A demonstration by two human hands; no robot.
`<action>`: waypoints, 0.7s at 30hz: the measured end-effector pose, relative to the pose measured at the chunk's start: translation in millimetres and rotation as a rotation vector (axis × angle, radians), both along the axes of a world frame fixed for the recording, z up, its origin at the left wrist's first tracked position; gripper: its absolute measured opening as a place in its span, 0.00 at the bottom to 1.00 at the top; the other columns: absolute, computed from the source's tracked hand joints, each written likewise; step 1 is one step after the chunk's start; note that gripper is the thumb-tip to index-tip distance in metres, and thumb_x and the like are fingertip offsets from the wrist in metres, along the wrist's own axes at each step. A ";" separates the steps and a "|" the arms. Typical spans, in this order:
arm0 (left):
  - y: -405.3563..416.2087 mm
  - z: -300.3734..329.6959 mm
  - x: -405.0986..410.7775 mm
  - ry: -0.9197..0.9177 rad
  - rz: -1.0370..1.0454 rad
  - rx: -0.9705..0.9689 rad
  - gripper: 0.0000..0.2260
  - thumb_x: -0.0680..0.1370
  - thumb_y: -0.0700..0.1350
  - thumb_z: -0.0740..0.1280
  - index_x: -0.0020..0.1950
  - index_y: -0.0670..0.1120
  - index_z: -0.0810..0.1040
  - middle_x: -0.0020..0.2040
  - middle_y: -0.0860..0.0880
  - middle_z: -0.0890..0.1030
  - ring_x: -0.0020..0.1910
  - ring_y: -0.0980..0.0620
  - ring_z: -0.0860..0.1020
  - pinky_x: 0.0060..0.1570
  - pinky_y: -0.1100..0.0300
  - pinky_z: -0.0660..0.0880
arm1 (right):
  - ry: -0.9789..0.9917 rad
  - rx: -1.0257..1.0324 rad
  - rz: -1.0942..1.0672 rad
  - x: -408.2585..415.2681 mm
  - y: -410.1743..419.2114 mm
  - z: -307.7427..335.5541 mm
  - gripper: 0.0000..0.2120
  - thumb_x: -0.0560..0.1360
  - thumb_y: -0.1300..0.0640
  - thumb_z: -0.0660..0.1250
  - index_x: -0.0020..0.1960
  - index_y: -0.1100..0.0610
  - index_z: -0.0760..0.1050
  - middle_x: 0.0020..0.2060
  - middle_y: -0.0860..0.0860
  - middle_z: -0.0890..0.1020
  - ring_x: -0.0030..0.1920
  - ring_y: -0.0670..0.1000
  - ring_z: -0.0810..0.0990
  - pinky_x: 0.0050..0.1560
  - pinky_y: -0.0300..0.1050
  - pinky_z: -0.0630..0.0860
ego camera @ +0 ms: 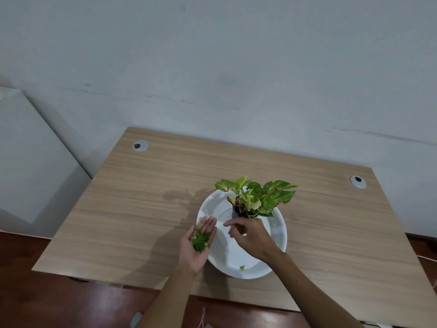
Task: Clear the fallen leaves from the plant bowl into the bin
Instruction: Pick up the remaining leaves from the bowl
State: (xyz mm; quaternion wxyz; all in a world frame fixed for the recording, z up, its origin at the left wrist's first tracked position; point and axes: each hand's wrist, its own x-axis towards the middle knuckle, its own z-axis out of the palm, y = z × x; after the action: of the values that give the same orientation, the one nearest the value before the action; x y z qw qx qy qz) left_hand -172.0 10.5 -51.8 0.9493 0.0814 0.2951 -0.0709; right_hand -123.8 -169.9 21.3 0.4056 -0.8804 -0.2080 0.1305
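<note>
Left hand (197, 242) palm-up, fingers wide, cradling leaves (199, 240); right hand (250, 235) over bowl (279, 233), fingers loosely curled, empty.

Soft, even light is falling from above right, casting faint shadows left of the plant (256, 197) onto the desk (142, 209). Wide-angle distortion is bending the edges; focus is holding throughout.

bowl (279, 235) on desk (146, 209) | plant (255, 197) at bowl's rear | leaf (242, 267) at front
</note>
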 end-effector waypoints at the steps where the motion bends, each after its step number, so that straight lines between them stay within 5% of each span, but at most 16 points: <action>1: -0.4 -0.6 -0.4 0.004 -0.012 0.003 0.20 0.83 0.46 0.53 0.64 0.35 0.76 0.64 0.36 0.79 0.63 0.40 0.79 0.64 0.48 0.72 | 0.042 -0.053 -0.006 -0.1 -7.9 -2.9 0.11 0.75 0.51 0.64 0.53 0.45 0.83 0.35 0.47 0.86 0.38 0.45 0.84 0.42 0.46 0.81; 4: -2.9 -1.5 -0.2 0.004 -0.030 -0.014 0.20 0.83 0.46 0.53 0.62 0.35 0.78 0.64 0.35 0.79 0.65 0.41 0.76 0.68 0.48 0.69 | 0.116 -0.262 0.127 -2.0 -23.4 -13.1 0.10 0.74 0.54 0.65 0.51 0.48 0.84 0.33 0.48 0.85 0.36 0.45 0.83 0.40 0.40 0.79; 8: -4.4 -0.1 -1.9 0.000 -0.041 0.001 0.22 0.83 0.46 0.52 0.56 0.34 0.83 0.63 0.36 0.79 0.66 0.42 0.76 0.69 0.49 0.68 | 0.137 -0.511 0.280 -5.4 -33.4 -26.8 0.10 0.74 0.57 0.68 0.52 0.53 0.85 0.43 0.52 0.87 0.47 0.49 0.84 0.51 0.44 0.79; 13: -2.8 -1.9 -2.5 0.004 -0.055 0.019 0.22 0.83 0.46 0.53 0.57 0.34 0.82 0.64 0.36 0.79 0.64 0.41 0.78 0.67 0.49 0.70 | 0.182 -0.604 0.299 -9.9 -41.7 -38.6 0.11 0.73 0.59 0.70 0.55 0.55 0.84 0.52 0.53 0.85 0.54 0.52 0.82 0.55 0.44 0.79; 21: -1.1 2.1 -2.9 0.019 -0.108 0.061 0.19 0.83 0.44 0.54 0.61 0.35 0.79 0.64 0.36 0.79 0.65 0.42 0.78 0.68 0.49 0.70 | 0.068 -0.668 0.372 -12.0 -50.1 -45.5 0.10 0.75 0.54 0.69 0.56 0.51 0.82 0.51 0.52 0.85 0.51 0.53 0.83 0.51 0.46 0.79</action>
State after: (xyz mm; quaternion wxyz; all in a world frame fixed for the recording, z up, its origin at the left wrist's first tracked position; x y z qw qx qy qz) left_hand -175.0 9.4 -49.7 0.9384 0.1253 0.3014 -0.1136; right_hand -135.8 -220.0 -24.2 0.0725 -0.9065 -0.2966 0.2914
